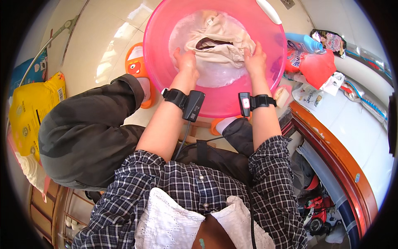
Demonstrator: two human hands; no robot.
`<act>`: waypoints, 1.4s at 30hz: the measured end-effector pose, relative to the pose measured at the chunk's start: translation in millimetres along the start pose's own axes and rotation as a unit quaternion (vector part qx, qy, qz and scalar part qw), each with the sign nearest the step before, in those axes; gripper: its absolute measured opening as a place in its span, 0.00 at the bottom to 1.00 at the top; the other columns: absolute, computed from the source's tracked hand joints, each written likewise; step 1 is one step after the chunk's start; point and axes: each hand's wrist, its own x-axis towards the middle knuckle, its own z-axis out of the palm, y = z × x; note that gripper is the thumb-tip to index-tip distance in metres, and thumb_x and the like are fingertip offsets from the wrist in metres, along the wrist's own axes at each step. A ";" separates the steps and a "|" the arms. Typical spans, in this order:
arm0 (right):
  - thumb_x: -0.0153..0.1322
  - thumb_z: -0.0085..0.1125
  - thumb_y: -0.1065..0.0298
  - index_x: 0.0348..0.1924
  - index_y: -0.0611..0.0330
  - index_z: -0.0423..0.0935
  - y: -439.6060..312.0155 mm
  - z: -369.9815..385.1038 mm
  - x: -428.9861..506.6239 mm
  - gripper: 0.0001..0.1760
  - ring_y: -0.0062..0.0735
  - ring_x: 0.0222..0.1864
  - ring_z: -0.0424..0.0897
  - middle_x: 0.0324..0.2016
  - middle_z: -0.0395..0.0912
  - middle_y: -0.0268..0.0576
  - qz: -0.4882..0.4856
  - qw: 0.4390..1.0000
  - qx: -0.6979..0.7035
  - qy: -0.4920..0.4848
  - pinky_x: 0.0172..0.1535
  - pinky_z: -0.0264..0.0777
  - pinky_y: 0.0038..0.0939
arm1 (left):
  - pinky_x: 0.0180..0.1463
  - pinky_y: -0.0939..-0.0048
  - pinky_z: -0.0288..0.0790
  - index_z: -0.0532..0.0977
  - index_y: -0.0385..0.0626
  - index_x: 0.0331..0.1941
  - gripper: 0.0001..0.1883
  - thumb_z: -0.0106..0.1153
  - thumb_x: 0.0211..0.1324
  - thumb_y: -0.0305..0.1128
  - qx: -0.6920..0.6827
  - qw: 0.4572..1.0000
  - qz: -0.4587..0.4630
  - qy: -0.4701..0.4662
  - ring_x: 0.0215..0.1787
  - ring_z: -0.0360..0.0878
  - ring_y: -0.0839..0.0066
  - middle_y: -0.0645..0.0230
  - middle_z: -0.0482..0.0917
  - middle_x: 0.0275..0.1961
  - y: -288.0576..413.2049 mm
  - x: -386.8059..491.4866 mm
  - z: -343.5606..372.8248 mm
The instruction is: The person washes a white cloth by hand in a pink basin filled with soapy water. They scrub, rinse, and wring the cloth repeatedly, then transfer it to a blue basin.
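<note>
A large pink plastic basin [214, 102] with a white handle stands on the floor before me, holding cloudy, sudsy water. In it lies a wet cream garment [224, 53] with a dark-lined opening and a small white label. At the garment's right side, my right hand [256, 60] has its fingertips on the fabric, thumb and fingers spread; whether they pinch it I cannot tell. My left hand [186, 65] is over the basin's left part, thumb apart from the fingers, beside the garment with no cloth seen in it. Both wrists wear black straps with small devices.
Right of the basin are a blue bottle [303, 43], a red packet [317, 67] and a soap bar [282, 96] in a pink dish. A wooden-edged frame [335, 133] runs at the lower right. Yellow bag [29, 109] at left; orange slippers [134, 65] flank the basin.
</note>
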 end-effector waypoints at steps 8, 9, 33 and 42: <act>0.66 0.69 0.53 0.52 0.53 0.82 -51.7 51.1 -56.0 0.24 0.62 0.62 0.73 0.58 0.71 0.60 -0.099 0.978 0.024 -0.184 0.62 0.72 0.47 | 0.66 0.30 0.66 0.55 0.61 0.76 0.32 0.51 0.73 0.49 -0.097 0.957 -0.107 -0.252 0.74 0.66 0.52 0.58 0.63 0.76 15.4 -14.1 1.1; 0.65 0.71 0.57 0.48 0.54 0.83 -62.2 40.7 -72.3 0.21 0.63 0.61 0.74 0.56 0.72 0.58 -0.129 0.967 0.080 -0.204 0.60 0.72 0.48 | 0.64 0.35 0.70 0.60 0.56 0.74 0.31 0.50 0.73 0.52 -0.124 0.946 -0.099 -0.283 0.69 0.71 0.53 0.57 0.68 0.72 19.4 -10.5 1.1; 0.79 0.53 0.53 0.49 0.65 0.82 -73.1 -25.2 -61.1 0.22 0.35 0.40 0.84 0.40 0.85 0.42 0.139 0.875 0.423 -0.192 0.45 0.77 0.35 | 0.44 0.70 0.76 0.80 0.38 0.49 0.16 0.62 0.69 0.40 0.098 0.925 0.198 -0.310 0.40 0.83 0.75 0.62 0.85 0.40 22.4 -69.0 18.2; 0.83 0.50 0.57 0.61 0.64 0.73 -38.9 -56.0 -8.8 0.22 0.38 0.54 0.82 0.52 0.82 0.46 0.079 0.791 0.504 -0.337 0.60 0.76 0.37 | 0.32 0.77 0.66 0.77 0.47 0.26 0.14 0.70 0.59 0.41 0.268 0.789 0.287 -0.472 0.28 0.73 0.84 0.77 0.75 0.26 19.8 -85.9 11.7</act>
